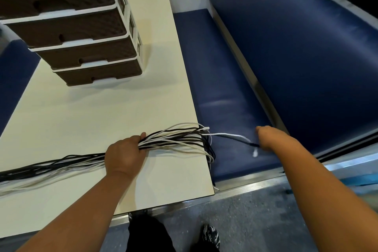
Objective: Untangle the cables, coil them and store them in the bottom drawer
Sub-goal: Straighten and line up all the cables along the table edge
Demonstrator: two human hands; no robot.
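A long bundle of black and white cables (176,139) lies across the near part of the cream table (86,112), running from the left edge to the right edge, where several ends hang over. My left hand (124,153) grips the bundle near its middle. My right hand (266,137) is out over the blue bench seat, pinching the ends of a white and a black cable (231,136) drawn out of the bundle to the right. A drawer unit (81,32) with brown fronts stands at the table's far left; its bottom drawer (100,74) is closed.
A blue padded bench seat (225,92) and backrest (296,51) run along the table's right side. Another blue seat (14,75) shows at the far left. My legs and a shoe (210,235) stand on the grey floor below the table's near edge.
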